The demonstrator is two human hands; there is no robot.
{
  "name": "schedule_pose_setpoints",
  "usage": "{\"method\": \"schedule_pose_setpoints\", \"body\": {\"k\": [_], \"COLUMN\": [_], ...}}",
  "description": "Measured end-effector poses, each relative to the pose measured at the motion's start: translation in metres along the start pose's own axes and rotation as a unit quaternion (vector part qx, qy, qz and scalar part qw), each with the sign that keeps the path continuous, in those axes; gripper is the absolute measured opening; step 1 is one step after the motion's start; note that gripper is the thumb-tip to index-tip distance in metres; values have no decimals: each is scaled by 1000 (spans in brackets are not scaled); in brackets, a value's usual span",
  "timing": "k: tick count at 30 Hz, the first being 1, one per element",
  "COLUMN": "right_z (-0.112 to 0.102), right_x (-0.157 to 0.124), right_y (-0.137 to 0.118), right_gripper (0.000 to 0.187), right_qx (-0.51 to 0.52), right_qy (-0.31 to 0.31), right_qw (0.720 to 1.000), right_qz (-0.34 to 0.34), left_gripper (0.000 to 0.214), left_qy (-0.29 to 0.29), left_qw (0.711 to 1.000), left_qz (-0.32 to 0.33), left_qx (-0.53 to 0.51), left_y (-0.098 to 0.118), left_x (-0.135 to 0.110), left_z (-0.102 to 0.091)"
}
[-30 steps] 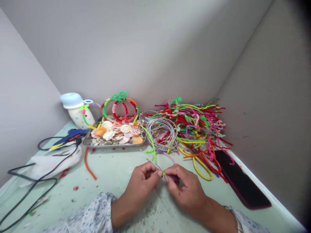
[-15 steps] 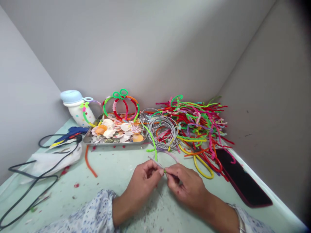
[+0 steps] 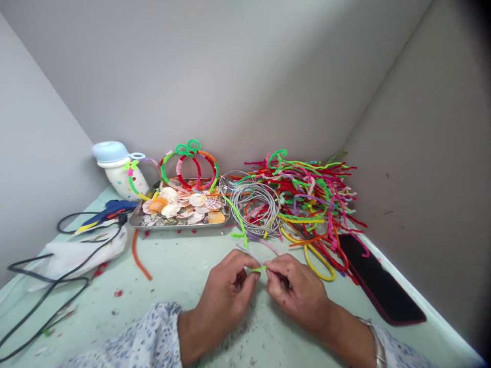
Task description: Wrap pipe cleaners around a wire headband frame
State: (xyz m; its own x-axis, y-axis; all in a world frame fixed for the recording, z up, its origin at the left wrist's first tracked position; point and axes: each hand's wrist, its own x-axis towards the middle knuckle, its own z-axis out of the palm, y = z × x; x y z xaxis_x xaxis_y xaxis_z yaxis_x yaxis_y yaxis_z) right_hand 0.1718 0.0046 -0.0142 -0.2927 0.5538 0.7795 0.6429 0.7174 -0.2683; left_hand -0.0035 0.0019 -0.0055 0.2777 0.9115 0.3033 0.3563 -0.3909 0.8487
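My left hand (image 3: 226,286) and my right hand (image 3: 297,289) meet over the pale green table (image 3: 180,271), fingers pinched. Between them runs a thin grey headband wire (image 3: 247,251) with a green pipe cleaner (image 3: 260,268) wound at the pinch point. Both hands grip this piece; the left holds the wire, the right pinches the green strand close beside it. Just beyond the hands lies a coil of grey wire hoops (image 3: 255,207).
A heap of coloured pipe cleaners (image 3: 310,197) lies at the back right, a dark phone (image 3: 379,281) beside it. A metal tray of shells (image 3: 180,209), wrapped hoops (image 3: 192,163), a white jar (image 3: 118,171), a blue glue gun (image 3: 109,210) with black cable (image 3: 46,278) fill the left.
The hands have shifted slightly; the green strand now shows as a short stretch between the two pinches, where earlier only a small green spot showed.
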Motion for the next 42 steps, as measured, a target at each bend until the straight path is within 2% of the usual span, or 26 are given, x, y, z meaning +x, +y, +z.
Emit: {"method": "schedule_pose_setpoints", "body": {"k": [2,5,7,9,11,14,16,18,20,22,25,27,30,32,34,37,39,42], "right_z": [-2,-3,-3,-3,-3,-3,-4,-4,-5,-6,-6,-6,-4,-2,-1,0,0,0], "right_x": [1,0,-2,-4,-6,-6,-4,-1,4,7,11,11,9,7,5,4,3,3], "right_y": [0,1,1,2,3,4,4,4,4,6,9,10,10,9,8,6,5,4], "right_gripper": [21,24,26,28,29,28,26,22,19,17,15,15,16,17,17,17,17,18], "right_qx": [-1,-11,-13,-8,-2,1,-3,-13,-19,-24,-36,-32,-14,-4,0,2,11,27], "right_qy": [5,5,-2,-15,-30,-36,-16,18,49,69,89,89,78,68,62,54,45,31], "right_qw": [1000,1000,1000,999,998,997,997,998,997,997,995,995,997,997,998,999,999,999], "right_qz": [-6,-17,-28,-42,-56,-72,-73,-67,-48,-15,11,19,25,22,16,6,-3,-16], "left_gripper": [14,12,9,14,23,27,23,17,13,13,15,16,30,36,34,33,29,20], "left_qy": [5,34,48,30,-15,-61,-69,-76,-86,-90,-95,-91,-38,17,79,158,164,140], "left_qw": [1000,999,998,991,963,892,847,814,798,803,842,890,974,995,984,940,914,899], "left_qz": [16,2,-33,-90,-157,-233,-251,-248,-243,-234,-207,-170,-49,63,154,233,274,322], "left_qx": [7,14,-9,-92,-217,-384,-464,-520,-545,-541,-489,-412,-217,-73,48,194,251,260], "left_y": [-1,-4,-8,-10,-12,-13,-15,-16,-16,-15,-11,-9,-7,-8,-10,-13,-15,-14], "left_x": [3,10,14,16,19,23,26,27,27,25,21,18,13,10,10,14,18,23], "left_z": [-2,-5,-6,-5,-3,-4,-6,-10,-12,-13,-13,-13,-11,-11,-11,-15,-17,-19]}}
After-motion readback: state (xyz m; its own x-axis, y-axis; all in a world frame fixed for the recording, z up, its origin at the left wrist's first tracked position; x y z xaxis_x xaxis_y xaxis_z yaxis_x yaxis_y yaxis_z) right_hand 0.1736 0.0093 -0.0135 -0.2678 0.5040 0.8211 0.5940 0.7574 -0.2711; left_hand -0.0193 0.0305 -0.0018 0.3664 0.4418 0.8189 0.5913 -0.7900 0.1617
